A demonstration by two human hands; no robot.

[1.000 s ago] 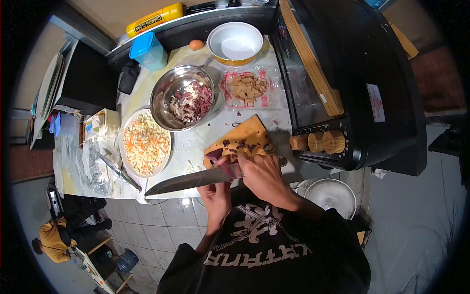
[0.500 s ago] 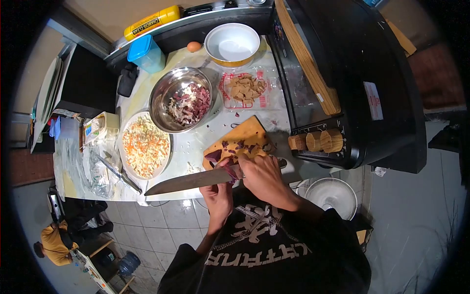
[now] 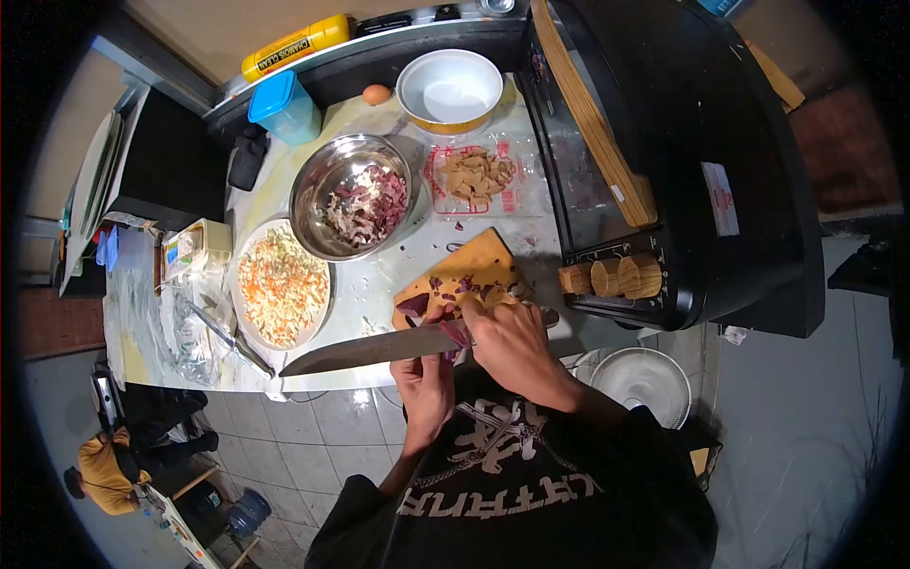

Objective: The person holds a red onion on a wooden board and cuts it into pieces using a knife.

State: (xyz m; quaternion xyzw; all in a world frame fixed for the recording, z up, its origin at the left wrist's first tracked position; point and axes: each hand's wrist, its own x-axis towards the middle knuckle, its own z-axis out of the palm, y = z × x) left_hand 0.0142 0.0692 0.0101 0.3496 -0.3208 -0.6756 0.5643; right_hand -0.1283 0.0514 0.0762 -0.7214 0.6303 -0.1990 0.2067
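Knife [image 3: 365, 354] at the cutting board's [image 3: 483, 254] near edge
Right hand [image 3: 517, 349], knuckles up, clasps it; left hand [image 3: 424, 387] pinches a purple piece [image 3: 457, 333].

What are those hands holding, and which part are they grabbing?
The right hand holds the big knife by its handle. The left hand holds a purple piece, but I can't tell by which part.

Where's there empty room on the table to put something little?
There's a small bare patch between the egg and the steel bowl. Another, with some scraps, lies between the plate and the cutting board. It's crowded where the left hand, right hand and knife meet.
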